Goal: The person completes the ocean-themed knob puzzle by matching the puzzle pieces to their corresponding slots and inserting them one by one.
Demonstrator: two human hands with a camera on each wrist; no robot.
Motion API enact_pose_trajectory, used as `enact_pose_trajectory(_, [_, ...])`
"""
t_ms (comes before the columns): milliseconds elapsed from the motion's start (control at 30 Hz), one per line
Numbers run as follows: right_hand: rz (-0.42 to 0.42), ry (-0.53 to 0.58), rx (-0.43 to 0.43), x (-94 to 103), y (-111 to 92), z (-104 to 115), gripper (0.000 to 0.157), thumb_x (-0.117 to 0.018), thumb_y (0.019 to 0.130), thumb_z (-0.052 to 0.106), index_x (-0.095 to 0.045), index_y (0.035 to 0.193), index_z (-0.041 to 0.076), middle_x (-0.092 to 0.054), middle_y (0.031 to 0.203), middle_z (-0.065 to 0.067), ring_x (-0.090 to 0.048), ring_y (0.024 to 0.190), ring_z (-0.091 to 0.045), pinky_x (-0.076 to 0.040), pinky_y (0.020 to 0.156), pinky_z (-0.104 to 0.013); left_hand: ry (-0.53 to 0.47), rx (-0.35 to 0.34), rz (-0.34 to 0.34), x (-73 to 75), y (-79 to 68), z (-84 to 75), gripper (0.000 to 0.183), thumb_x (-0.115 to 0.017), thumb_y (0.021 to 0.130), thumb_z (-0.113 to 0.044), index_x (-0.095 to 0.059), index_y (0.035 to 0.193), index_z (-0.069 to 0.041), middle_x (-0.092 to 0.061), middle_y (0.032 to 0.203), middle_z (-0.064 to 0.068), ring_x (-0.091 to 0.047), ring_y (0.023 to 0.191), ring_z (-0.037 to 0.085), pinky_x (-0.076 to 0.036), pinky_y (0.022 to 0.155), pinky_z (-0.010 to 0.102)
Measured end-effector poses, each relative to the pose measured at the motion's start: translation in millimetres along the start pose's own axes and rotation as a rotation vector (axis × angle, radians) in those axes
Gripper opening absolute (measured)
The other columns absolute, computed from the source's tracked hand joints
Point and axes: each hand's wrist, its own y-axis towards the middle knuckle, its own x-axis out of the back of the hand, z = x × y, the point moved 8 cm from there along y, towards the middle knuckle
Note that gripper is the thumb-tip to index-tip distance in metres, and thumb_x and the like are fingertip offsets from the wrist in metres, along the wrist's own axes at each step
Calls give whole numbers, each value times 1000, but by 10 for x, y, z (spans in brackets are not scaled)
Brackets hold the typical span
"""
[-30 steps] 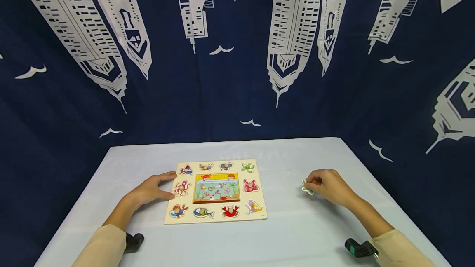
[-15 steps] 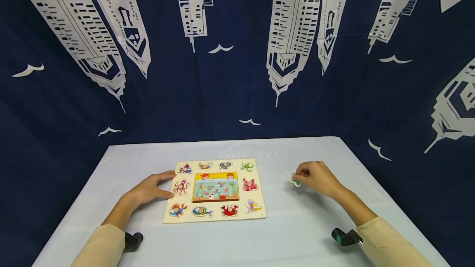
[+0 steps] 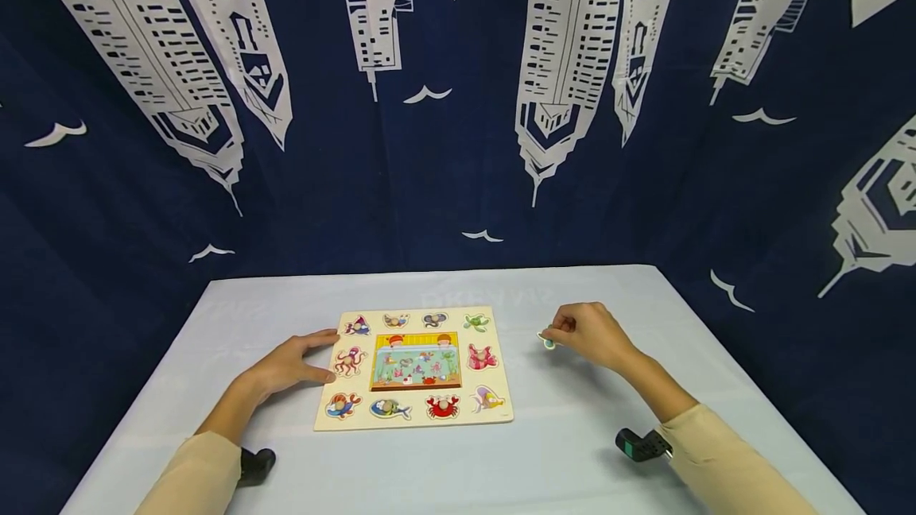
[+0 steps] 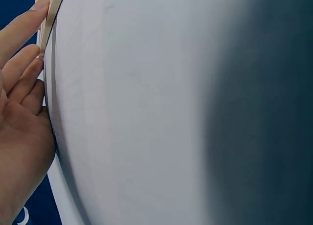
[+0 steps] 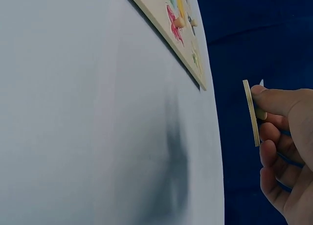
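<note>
A wooden knob puzzle board (image 3: 467,413) with sea-animal pieces lies flat on the table. My left hand (image 3: 289,366) rests against its left edge, thumb and fingers extended. The left wrist view shows those fingers touching the board's edge (image 4: 52,22). To the right of the board, my right hand (image 3: 590,334) pinches a small green and white puzzle piece (image 3: 548,342) above the table. Seen edge-on in the right wrist view, the thin wooden piece (image 5: 251,112) is held by its knob between thumb and fingers. At the board's upper right corner, a green turtle picture (image 3: 476,323) shows.
White cloth (image 3: 558,451) covers the table, and a dark blue curtain (image 3: 429,181) with white building prints hangs behind it. Black devices sit at both wrists, one near the left sleeve (image 3: 256,467) and one by the right sleeve (image 3: 642,445).
My right hand has moved left towards the board, and slightly away from me, with the puzzle piece in its pinch. My left hand stays at the board's edge.
</note>
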Motion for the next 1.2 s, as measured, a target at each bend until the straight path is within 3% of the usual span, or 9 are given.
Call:
enact_pose_trajectory(800, [-3,-1,-28,-157,287,192,26,-87,85,25,-68,70,17,-58,62,10,-52,59,-11,-45,54,-31,4,-16,-1,-2,-17,-50,83,-93,76,-21,-55,148,-2,-36,163,20,-18,151,49,-12,118,70])
enact_pose_trajectory(1200, [-9,-8,-63,-408,482,330,28,-88,84,29,-67,69,18,-57,63,10,-52,60,-11,-44,53,-30,-11,-36,5,1,-30,-59,82,-92,76,-19,-55,147,0,-35,162,22,-17,151,50,-12,118,70])
